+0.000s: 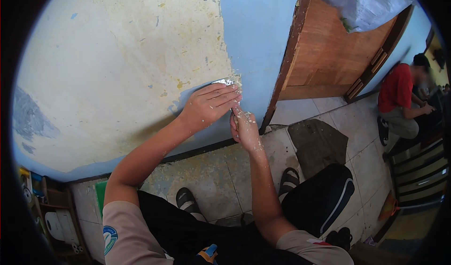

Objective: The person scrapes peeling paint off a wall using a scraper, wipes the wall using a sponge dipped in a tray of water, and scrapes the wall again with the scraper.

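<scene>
"Where's the scraper (222, 82)?"

"Against the wall (127, 53), by the blue paint (256, 25)."

"Held how?"

"Right hand (246, 128) curls round its handle; left hand (209, 104) lies over the blade, fingers together. Whether it pinches, I can't tell."

I can read no words or numbers for certain. Small pale lettering curves around the rim of the round blue-green badge (110, 240) on my left sleeve (136, 232) (too tiny and bent for me to spell out), with more marks, equally unreadable, inside that rim.
</scene>
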Available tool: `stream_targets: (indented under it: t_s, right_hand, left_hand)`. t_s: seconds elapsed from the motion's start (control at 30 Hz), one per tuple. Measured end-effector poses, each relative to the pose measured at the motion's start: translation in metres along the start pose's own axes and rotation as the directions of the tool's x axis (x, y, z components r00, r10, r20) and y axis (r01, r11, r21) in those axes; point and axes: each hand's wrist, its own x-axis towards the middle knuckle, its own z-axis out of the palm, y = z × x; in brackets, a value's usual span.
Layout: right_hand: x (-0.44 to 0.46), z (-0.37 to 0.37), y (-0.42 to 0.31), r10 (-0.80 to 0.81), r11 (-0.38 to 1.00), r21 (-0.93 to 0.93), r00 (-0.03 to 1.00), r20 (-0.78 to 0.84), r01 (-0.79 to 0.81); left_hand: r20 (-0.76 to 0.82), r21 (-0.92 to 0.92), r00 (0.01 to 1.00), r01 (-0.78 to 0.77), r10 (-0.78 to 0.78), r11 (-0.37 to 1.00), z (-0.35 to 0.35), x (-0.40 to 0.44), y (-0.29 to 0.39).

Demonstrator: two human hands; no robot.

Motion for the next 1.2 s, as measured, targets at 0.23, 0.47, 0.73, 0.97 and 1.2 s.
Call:
stream_targets:
  t_s: [0.23, 0.47, 0.73, 0.97, 1.2]
  right_hand:
    - [0.009, 0.006, -0.016, -0.106, 0.987, -0.123, 0.994, -0.025, 0.102]
    - [-0.004, 0.002, -0.003, -0.006, 0.998, -0.065, 0.999, -0.051, 0.003]
    - [0.006, 0.013, -0.018, -0.097, 0.991, -0.090, 0.995, -0.026, 0.095]
    - [0.003, 0.014, -0.030, 0.001, 1.000, -0.024, 1.000, -0.010, -0.001]
    - [0.005, 0.015, -0.016, -0.111, 0.988, -0.111, 0.993, -0.035, 0.106]
  left_hand:
    - [-0.035, 0.035, 0.999, 0.008, -0.007, 0.999, -0.004, 0.006, -0.006]
    - [-0.023, -0.018, 0.999, 0.023, -0.023, 1.000, 0.005, -0.004, -0.001]
    - [-0.037, 0.013, 0.999, 0.037, -0.037, 0.999, -0.009, 0.009, -0.013]
    - [-0.008, -0.012, 0.999, 0.042, -0.042, 0.999, -0.012, 0.012, -0.012]
    - [0.008, 0.006, 0.999, 0.040, -0.041, 0.999, -0.012, 0.010, -0.007]
